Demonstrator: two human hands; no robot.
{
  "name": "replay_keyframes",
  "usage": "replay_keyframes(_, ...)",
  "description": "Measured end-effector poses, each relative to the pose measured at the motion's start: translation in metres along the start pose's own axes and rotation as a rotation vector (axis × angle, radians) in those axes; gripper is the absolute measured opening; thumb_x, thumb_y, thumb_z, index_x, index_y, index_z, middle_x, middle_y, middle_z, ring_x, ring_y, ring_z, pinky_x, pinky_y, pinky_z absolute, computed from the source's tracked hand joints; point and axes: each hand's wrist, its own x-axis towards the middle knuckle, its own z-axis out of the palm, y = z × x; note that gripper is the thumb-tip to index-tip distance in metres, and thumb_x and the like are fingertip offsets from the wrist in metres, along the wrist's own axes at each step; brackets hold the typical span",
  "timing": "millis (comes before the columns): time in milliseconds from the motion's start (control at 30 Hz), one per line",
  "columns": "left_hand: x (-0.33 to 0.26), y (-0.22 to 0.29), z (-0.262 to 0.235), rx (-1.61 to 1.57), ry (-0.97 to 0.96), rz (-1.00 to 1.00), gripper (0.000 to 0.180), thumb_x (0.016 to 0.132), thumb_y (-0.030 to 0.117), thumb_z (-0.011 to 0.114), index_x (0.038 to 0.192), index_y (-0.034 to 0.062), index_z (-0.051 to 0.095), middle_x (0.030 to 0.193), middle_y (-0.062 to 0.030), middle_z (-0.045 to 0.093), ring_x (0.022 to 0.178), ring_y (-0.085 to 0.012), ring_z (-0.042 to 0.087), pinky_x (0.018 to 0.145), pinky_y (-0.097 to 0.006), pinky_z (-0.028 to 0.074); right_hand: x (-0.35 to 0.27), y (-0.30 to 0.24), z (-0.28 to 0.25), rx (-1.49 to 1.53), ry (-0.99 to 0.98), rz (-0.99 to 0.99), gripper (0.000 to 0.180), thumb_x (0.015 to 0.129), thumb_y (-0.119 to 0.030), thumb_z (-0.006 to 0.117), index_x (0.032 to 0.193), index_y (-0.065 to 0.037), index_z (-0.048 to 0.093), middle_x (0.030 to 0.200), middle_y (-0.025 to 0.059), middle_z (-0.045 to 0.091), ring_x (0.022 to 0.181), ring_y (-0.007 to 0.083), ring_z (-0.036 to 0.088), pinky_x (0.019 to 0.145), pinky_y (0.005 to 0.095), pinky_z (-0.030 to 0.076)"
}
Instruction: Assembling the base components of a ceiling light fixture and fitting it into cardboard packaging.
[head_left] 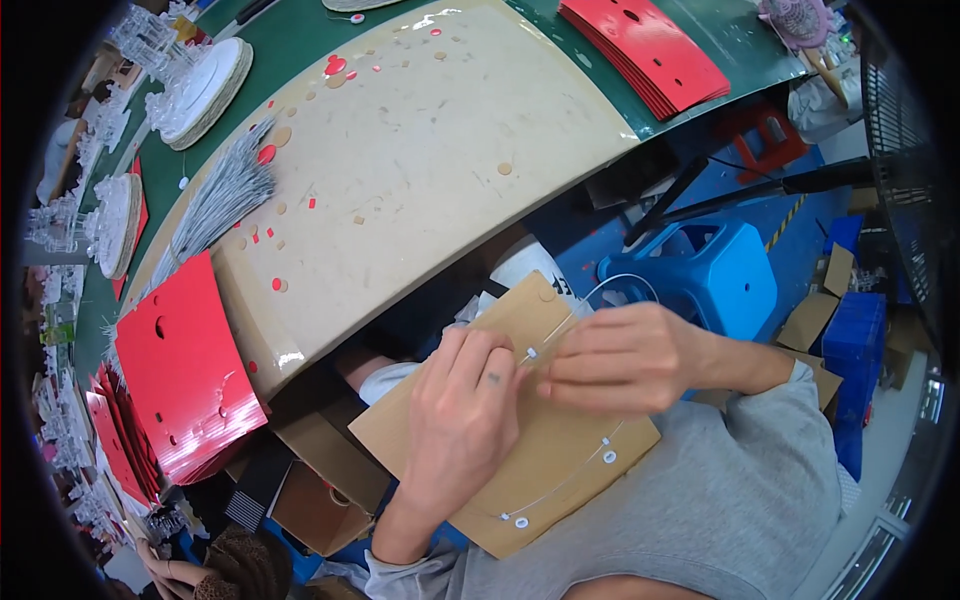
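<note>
Card (565, 455), brown and flat, sits at a slant in front of the person's grey shirt (720, 470), with both hands over it. The left hand (465, 400) rests on the card with its fingers curled in (one finger has a small dark mark). The right hand (625, 360) has its fingers bunched close together, a bit blurry. I cannot tell what either hand pinches, because the tips are hidden.

A little white bead (531, 353) shows between the hands, on a thin string. Lower on the card, another string (560, 487) runs between two small white tags (609, 457) (521, 522).

Past the card is a table (420, 200) with a tan top, dotted with red and tan bits. A bunch of grey strands (225, 190) lies on its left side. Red sheets (185, 360) with holes are stacked near the left corner, and more red sheets (650, 55) lie at the far end. Over on the right, a blue stool (735, 280) stands on the floor.
</note>
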Motion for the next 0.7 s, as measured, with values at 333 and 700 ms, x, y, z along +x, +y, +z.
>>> replay_keyframes(333, -0.025, -0.012, -0.021, -0.037, 0.093, -0.028, 0.025, 0.070, -0.007, 0.078, 0.082, -0.0018, 0.057, 0.109, -0.0175, 0.071, 0.103, -0.0363, 0.070, 0.085, -0.041, 0.054, -0.014, -0.011, 0.013, -0.073, 0.005, 0.192, 0.018, 0.079, -0.011, 0.081, 0.094, -0.001, 0.080, 0.096, 0.0071, 0.078, 0.091, 0.0188, 0.075, 0.088, 0.0344, 0.059)
replay_keyframes(700, -0.086, -0.017, -0.020, -0.114, 0.418, -0.293, 0.016, 0.070, -0.006, 0.074, 0.073, 0.0015, 0.059, 0.090, -0.0166, 0.076, 0.111, -0.0407, 0.068, 0.116, -0.065, 0.029, -0.007, -0.006, 0.016, -0.073, 0.006, 0.079, 0.017, 0.078, -0.010, 0.081, 0.093, -0.002, 0.080, 0.095, 0.0072, 0.078, 0.092, 0.0178, 0.074, 0.081, 0.0295, 0.060)
